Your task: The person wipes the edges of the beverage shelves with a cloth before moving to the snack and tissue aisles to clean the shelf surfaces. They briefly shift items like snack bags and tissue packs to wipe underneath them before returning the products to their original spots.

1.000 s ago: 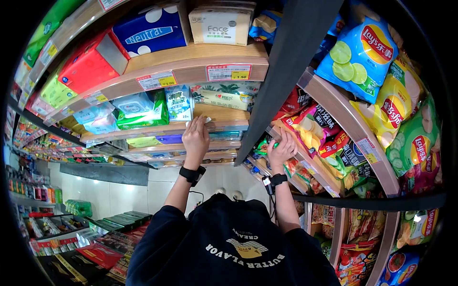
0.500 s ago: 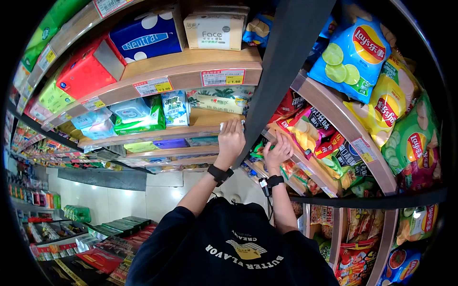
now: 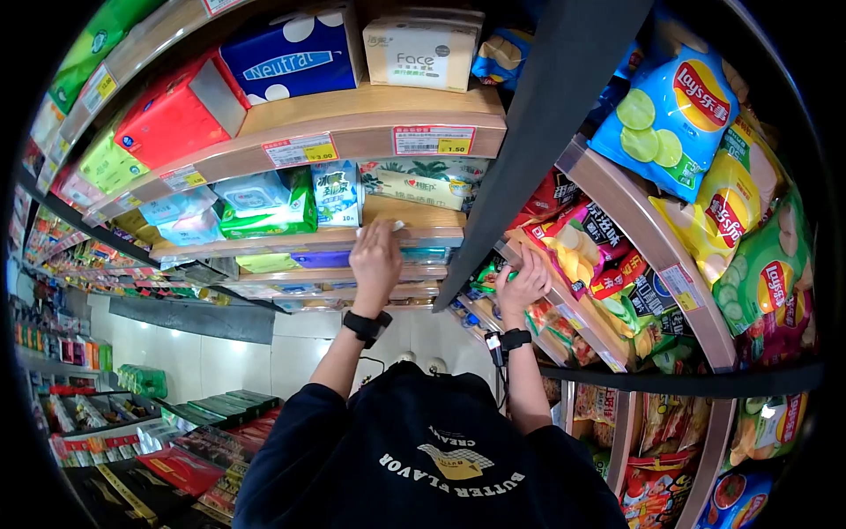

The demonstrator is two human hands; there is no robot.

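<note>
While the left hand presses a small white cloth against the front edge of the wooden shelf in the middle of the frame, its fingers are closed on this cloth. Just above it on the shelf stand a pack of wipes and a long tissue pack. Right of the dark post, the right hand rests on the edge of the snack shelf, fingers bent; I cannot tell if it grips something. Chip bags fill the upper right
</note>
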